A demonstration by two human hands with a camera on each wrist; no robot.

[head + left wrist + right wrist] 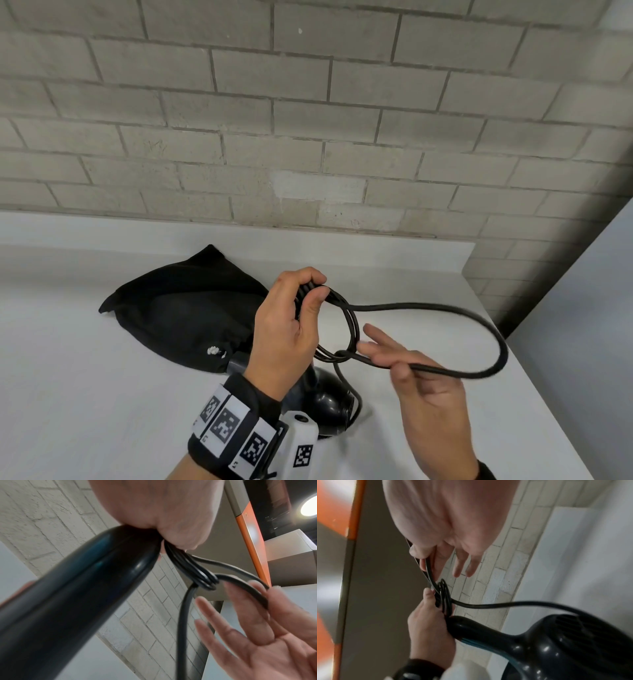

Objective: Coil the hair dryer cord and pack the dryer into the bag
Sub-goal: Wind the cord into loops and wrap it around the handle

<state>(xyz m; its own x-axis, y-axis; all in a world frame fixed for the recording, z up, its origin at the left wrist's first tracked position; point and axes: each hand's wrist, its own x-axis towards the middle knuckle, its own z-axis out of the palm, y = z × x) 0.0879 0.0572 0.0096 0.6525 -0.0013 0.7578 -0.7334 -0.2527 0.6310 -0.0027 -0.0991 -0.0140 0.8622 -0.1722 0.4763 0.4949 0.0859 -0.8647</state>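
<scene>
My left hand [308, 298] is raised over the table and grips several black cord coils [349, 325] together with the end of the dryer handle [77, 595]. The black hair dryer [325, 394] hangs below that hand, its vented body [565, 642] toward me. A long loose loop of cord [445, 308] swings out right and comes back to my right hand [400, 365], which pinches it between thumb and forefinger, the other fingers [214, 622] stretched out. The black cloth bag [185, 301] lies on the table behind my left hand.
The white table [85, 394] runs to a grey brick wall [308, 137] at the back, and its right edge [548, 411] drops off close to my right hand. A small white cord end [214, 350] shows at the bag's mouth. An orange-edged panel [254, 540] stands off to the side.
</scene>
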